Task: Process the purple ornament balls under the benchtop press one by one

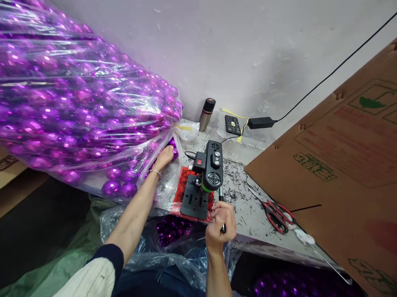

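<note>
At the mouth of a large clear plastic bag full of shiny purple faceted balls, my left hand is closed, its fingertips largely hidden. A purple ball shows against those fingers. My right hand wraps round the lever handle of a small black bench machine. This machine has a red switch and a slotted black base plate, which rests on a red mat. The base plate's top has no ball on it.
Red-handled scissors lie to the right, beside a large cardboard box. Behind the machine stand a metal flask, a dark phone-like slab and a power adapter. Black scraps litter the white table. More purple balls lie below.
</note>
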The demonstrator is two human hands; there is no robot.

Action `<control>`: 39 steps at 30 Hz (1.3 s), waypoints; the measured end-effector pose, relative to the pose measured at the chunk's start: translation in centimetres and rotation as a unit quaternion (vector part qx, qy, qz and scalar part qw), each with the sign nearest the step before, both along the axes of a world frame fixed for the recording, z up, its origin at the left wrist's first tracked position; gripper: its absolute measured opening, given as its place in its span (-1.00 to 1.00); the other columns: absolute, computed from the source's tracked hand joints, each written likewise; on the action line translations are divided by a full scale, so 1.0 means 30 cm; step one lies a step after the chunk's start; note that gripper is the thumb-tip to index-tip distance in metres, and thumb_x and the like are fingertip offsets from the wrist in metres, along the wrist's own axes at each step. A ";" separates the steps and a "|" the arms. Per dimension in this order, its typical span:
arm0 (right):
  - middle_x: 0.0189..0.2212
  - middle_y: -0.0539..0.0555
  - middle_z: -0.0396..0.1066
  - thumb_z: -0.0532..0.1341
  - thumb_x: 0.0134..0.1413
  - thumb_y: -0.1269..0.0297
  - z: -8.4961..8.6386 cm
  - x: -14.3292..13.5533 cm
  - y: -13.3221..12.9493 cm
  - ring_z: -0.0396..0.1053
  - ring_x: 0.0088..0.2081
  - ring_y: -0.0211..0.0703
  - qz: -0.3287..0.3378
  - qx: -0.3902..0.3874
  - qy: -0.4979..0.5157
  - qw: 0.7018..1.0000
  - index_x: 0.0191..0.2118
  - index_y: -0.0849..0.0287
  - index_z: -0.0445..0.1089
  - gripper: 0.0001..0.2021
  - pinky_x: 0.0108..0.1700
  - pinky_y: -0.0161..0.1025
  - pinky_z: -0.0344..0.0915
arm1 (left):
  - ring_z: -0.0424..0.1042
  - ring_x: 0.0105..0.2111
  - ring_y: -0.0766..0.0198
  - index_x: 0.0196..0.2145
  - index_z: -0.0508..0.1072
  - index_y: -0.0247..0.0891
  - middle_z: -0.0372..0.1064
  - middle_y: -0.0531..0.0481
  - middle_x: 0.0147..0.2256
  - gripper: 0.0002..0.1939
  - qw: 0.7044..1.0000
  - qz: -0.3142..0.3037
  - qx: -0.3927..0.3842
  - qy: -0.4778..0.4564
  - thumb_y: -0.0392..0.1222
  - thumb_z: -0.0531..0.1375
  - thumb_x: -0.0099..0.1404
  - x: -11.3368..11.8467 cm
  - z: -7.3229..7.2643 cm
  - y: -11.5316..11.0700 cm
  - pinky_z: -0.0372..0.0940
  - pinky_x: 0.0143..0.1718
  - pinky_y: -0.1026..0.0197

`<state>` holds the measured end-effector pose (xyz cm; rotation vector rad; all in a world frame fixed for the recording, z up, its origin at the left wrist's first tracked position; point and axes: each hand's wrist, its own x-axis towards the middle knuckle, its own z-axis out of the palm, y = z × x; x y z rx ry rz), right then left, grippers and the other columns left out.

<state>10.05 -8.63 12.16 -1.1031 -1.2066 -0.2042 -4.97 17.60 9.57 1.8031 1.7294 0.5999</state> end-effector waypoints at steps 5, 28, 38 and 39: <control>-0.55 -0.07 0.28 0.04 0.39 0.48 0.016 -0.001 -0.001 0.37 -0.42 -0.24 0.001 -0.001 -0.009 1.000 -0.48 0.10 0.25 -0.65 -0.34 -0.25 0.25 | 0.50 0.20 -0.14 0.15 0.42 -0.43 0.49 -0.52 0.16 -0.56 0.994 0.091 -0.023 -0.064 -0.03 0.09 0.52 0.053 -0.013 -0.022 0.29 0.21 -0.02; -0.56 -0.08 0.26 0.08 0.42 0.43 0.148 0.017 0.026 0.30 -0.47 -0.29 0.012 -0.023 0.011 1.000 -0.48 0.10 0.22 -0.65 -0.38 -0.24 0.21 | 0.53 -0.40 0.32 0.14 0.47 -0.15 0.56 -0.04 -0.20 -0.46 0.802 0.009 -0.232 -0.550 0.22 0.33 0.36 0.002 -0.021 -0.513 0.43 -0.39 0.30; -0.54 -0.06 0.30 0.08 0.41 0.44 0.124 0.021 0.011 0.32 -0.46 -0.27 -0.004 -0.025 -0.022 0.999 -0.45 0.10 0.26 -0.68 -0.39 -0.24 0.24 | 0.56 0.09 -0.02 0.18 0.51 -0.20 0.60 -0.15 0.07 -0.40 0.945 -0.042 -0.053 -0.319 0.08 0.41 0.26 0.089 -0.170 -0.587 0.43 0.15 -0.01; -0.53 -0.06 0.31 0.08 0.40 0.45 0.123 0.022 0.011 0.32 -0.45 -0.27 -0.003 -0.023 -0.025 0.999 -0.44 0.10 0.26 -0.68 -0.38 -0.24 0.24 | 0.55 0.11 -0.04 0.18 0.51 -0.20 0.59 -0.16 0.09 -0.40 0.953 -0.053 -0.037 -0.295 0.08 0.41 0.26 0.094 -0.180 -0.594 0.41 0.19 -0.04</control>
